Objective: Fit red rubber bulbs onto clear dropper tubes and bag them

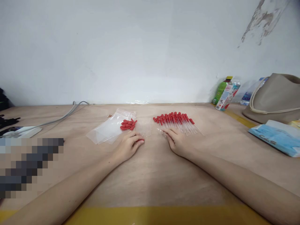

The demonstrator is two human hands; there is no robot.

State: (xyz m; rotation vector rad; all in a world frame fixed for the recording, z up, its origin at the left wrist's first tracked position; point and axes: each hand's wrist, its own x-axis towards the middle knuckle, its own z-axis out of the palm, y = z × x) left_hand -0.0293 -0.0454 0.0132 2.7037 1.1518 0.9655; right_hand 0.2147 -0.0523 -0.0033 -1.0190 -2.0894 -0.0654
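My left hand is closed in a pinch near the middle of the table, with a bit of red at its fingertips that looks like a rubber bulb. Just behind it lies a small heap of red rubber bulbs, beside a row of clear glass tubes. Across a short gap, my right hand pinches a clear glass tube, which points toward the upper left. Behind that hand, several droppers with red bulbs lie side by side, their clear tubes toward me.
Clear plastic bags lie under and left of the loose bulbs. A grey cable runs along the left. At right stand a green bottle, a carton-like package and a beige bag, with a blue tissue pack in front.
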